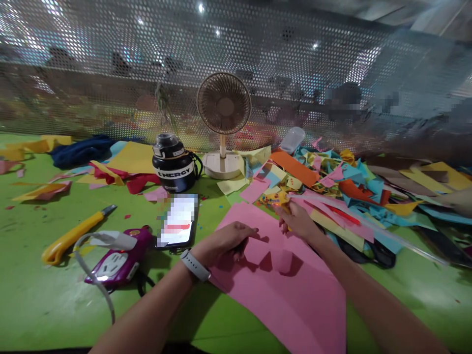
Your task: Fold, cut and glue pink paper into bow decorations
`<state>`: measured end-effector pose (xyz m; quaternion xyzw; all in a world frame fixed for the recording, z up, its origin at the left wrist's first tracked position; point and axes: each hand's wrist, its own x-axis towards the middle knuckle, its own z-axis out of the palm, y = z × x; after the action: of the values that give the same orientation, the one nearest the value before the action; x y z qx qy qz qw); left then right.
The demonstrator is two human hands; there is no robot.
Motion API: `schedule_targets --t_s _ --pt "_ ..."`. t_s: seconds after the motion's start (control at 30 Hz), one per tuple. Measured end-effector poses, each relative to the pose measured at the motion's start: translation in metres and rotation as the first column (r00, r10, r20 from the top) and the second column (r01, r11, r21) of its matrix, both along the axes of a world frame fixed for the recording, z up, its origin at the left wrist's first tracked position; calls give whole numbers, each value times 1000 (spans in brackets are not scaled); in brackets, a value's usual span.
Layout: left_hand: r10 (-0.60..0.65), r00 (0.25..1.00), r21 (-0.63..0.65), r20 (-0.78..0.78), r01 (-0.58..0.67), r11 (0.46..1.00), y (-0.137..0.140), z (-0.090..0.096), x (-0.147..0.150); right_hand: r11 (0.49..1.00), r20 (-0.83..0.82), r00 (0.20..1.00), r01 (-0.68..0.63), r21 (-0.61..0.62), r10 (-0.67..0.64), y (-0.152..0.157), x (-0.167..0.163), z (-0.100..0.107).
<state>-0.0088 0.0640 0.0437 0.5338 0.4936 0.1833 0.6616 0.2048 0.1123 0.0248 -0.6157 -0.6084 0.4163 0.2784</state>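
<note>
A large sheet of pink paper (306, 305) lies on the green table in front of me. Over its left side my left hand (230, 241) is closed, its fingers pinching the edge of a small folded pink paper piece (257, 251). Close by, a curled pink paper piece (284, 260) stands up from the sheet. My right hand (295, 219) is wrapped round a yellow glue gun (273, 199) with a colourful print. Behind it runs a long translucent glue stick (401, 238), slanting right. The gun's handle is mostly hidden by the fingers.
To the left are a phone (179, 221), a purple power adapter (120, 260) with a white cable, and a yellow cutter knife (77, 236). Behind stand a dark bottle (175, 164) and a fan (223, 104). Coloured paper scraps (354, 172) and black-handled scissors (383, 255) lie right.
</note>
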Motion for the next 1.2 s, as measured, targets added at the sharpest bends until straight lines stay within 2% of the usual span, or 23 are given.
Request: schedule_targets --t_s 0.23,0.5,0.63,0.77,0.93,1.07,1.2 --pt "-11 1000 2 -6 11 1000 1 -1 0 1000 -2 1000 6 -3 -6 0 1 -1" --pt "-21 1000 -11 9 21 1000 4 -2 -1 997 -36 999 41 69 -39 -1 7 3" --pt "42 999 -1 20 -42 999 7 -8 -2 994 -103 994 42 103 -31 -9 10 19" --pt "134 991 4 -21 -133 991 12 -15 -2 990 -206 978 20 138 9 -27 13 44" --pt "214 977 23 5 -214 977 16 -16 -3 994 -205 973 -94 59 105 -59 15 65" --pt "248 967 22 -50 -248 969 15 -13 -2 985 -206 965 -170 -7 165 -75 15 58" --pt "305 951 -13 55 -304 952 16 -13 -1 974 -171 961 -224 -32 216 -79 14 46"
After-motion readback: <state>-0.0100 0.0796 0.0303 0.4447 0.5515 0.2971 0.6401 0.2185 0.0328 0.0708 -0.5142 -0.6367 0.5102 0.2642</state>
